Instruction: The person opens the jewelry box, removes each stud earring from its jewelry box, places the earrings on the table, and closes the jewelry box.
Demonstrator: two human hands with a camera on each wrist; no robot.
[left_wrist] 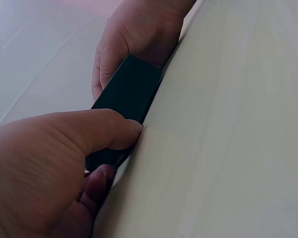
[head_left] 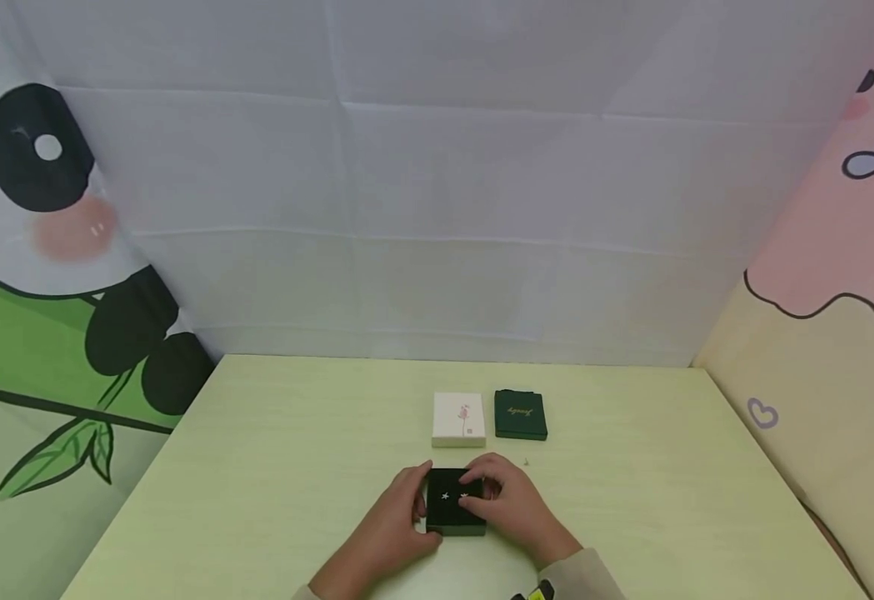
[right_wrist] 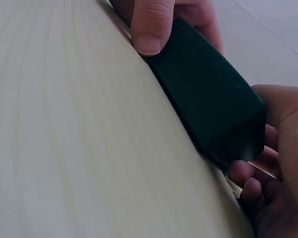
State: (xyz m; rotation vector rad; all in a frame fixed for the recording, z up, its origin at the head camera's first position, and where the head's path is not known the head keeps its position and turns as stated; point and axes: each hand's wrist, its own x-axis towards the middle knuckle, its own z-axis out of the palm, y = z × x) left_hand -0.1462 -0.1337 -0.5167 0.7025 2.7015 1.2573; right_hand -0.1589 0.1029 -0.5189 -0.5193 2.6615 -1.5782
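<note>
A small dark green jewelry box sits on the table, its black insert facing up. Two star-shaped stud earrings show on the insert, a left earring and a right earring. My left hand grips the box by its left side, thumb on the near face. From the right, my right hand reaches over the box, thumb and index fingertip apart on either side of the right earring. In the right wrist view, its lower fingers curl at the box's right end.
Behind the box lie a white box with a pink flower print and a dark green lid with gold lettering. A tiny object lies on the table right of the hands. Printed cloth walls enclose the table.
</note>
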